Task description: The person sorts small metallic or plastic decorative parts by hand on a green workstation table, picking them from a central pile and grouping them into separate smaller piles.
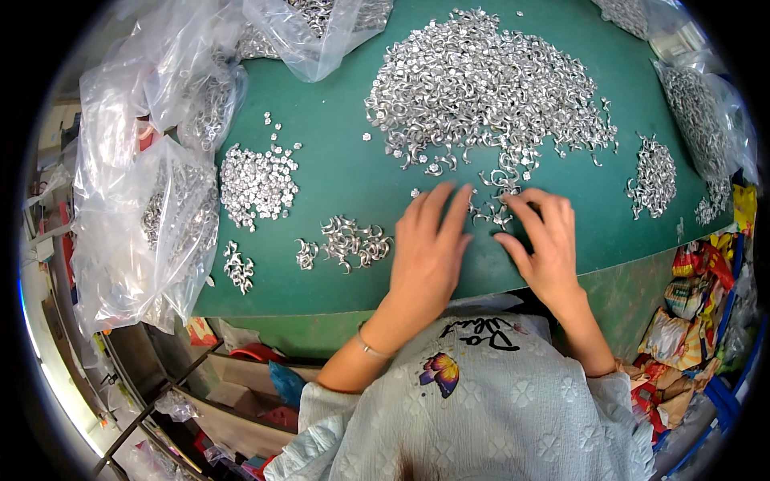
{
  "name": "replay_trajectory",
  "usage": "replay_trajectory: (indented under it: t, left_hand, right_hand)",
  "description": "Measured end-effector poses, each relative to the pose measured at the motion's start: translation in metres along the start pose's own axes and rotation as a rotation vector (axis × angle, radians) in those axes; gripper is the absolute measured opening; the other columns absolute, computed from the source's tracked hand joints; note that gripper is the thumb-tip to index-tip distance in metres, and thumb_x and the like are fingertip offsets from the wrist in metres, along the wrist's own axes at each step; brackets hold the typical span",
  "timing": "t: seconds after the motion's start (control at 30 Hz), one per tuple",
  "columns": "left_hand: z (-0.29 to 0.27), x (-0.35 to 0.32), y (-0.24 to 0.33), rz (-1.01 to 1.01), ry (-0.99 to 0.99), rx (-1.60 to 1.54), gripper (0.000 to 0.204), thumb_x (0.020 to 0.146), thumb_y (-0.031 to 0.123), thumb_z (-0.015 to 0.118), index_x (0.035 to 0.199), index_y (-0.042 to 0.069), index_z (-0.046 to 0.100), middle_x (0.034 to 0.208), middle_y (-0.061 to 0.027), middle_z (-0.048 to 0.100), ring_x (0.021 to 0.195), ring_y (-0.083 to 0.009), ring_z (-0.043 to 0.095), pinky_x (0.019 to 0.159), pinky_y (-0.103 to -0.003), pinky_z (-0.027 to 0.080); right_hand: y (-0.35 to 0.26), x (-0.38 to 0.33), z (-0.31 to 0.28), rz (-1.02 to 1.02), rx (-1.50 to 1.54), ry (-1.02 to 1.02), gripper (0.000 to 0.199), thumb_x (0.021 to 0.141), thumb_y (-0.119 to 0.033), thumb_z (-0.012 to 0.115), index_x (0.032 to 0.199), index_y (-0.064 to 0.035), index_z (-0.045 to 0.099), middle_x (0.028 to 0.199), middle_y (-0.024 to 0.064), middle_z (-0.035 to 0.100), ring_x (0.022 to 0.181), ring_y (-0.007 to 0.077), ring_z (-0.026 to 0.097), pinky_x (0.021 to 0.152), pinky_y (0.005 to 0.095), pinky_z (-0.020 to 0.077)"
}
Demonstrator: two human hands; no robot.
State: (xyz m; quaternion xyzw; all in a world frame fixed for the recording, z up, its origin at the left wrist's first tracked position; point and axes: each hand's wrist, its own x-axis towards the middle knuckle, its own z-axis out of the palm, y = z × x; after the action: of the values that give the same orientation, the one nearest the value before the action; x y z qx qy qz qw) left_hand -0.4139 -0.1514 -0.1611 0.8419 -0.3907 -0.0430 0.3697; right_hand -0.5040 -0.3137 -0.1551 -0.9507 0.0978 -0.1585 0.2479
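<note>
My left hand (427,248) lies over the green table with its fingers stretched forward, slightly blurred, and holds nothing that I can see. A small silver flower-shaped piece (415,192) is beside its fingertips. My right hand (549,247) has its thumb and index finger apart, the index fingertip at a few curved silver metal pieces (491,215). These lie between my two hands, just below the large heap of small silver metal pieces (481,80). Curved and flower-shaped pieces are mixed in that heap.
Left of my hands are a pile of flower-shaped pieces (258,184), a cluster of curved pieces (357,243) and a smaller one (239,268). Another pile (654,178) lies right. Plastic bags (172,216) of parts line the left edge; another bag (696,120) stands right.
</note>
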Motion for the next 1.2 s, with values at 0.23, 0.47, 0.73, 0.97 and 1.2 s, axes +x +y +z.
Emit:
replay_trajectory:
  t: [0.23, 0.47, 0.73, 0.97, 1.2]
  left_hand:
    - [0.006, 0.001, -0.012, 0.003, -0.113, -0.013, 0.035, 0.078, 0.002, 0.068, 0.113, 0.004, 0.060, 0.108, -0.0119, 0.055, 0.099, -0.0301, 0.053, 0.086, -0.038, 0.039]
    - [0.012, 0.009, 0.008, 0.098, -0.070, 0.022, 0.033, 0.079, -0.001, 0.065, 0.111, 0.004, 0.062, 0.113, -0.0119, 0.055, 0.104, -0.0306, 0.052, 0.086, -0.039, 0.040]
    - [0.003, -0.004, -0.004, 0.021, -0.039, -0.039, 0.029, 0.079, 0.000, 0.066, 0.107, 0.004, 0.063, 0.114, -0.0113, 0.055, 0.104, -0.0294, 0.052, 0.085, -0.039, 0.039]
    - [0.004, -0.002, 0.000, 0.017, -0.023, -0.065, 0.029, 0.079, 0.001, 0.067, 0.108, 0.005, 0.063, 0.113, -0.0101, 0.055, 0.103, -0.0281, 0.053, 0.088, -0.039, 0.038]
    - [0.003, -0.007, -0.002, -0.005, -0.020, -0.068, 0.028, 0.080, 0.003, 0.067, 0.108, 0.005, 0.064, 0.112, -0.0093, 0.056, 0.103, -0.0274, 0.053, 0.090, -0.040, 0.036]
  right_hand:
    - [0.022, -0.008, -0.001, 0.024, 0.113, 0.061, 0.023, 0.074, -0.008, 0.074, 0.096, -0.0043, 0.068, 0.096, 0.0059, 0.059, 0.088, 0.0261, 0.053, 0.075, 0.0371, 0.0396]
    - [0.006, 0.040, 0.004, -0.020, -0.145, -0.002, 0.026, 0.078, -0.010, 0.070, 0.103, -0.0039, 0.065, 0.097, 0.0061, 0.056, 0.091, 0.0249, 0.050, 0.077, 0.0379, 0.0365]
    - [0.007, 0.038, -0.006, -0.051, -0.185, -0.124, 0.012, 0.077, -0.006, 0.068, 0.089, -0.0056, 0.064, 0.087, 0.0058, 0.054, 0.090, 0.0236, 0.051, 0.081, 0.0389, 0.0361]
    - [0.013, 0.042, -0.006, -0.097, -0.164, -0.074, 0.009, 0.078, -0.004, 0.067, 0.086, -0.0038, 0.065, 0.084, 0.0071, 0.057, 0.084, 0.0254, 0.053, 0.081, 0.0377, 0.0366]
    - [0.020, 0.041, -0.020, 0.119, 0.251, 0.042, 0.008, 0.079, -0.001, 0.067, 0.087, 0.0000, 0.066, 0.086, 0.0093, 0.062, 0.085, 0.0259, 0.057, 0.079, 0.0349, 0.0422]
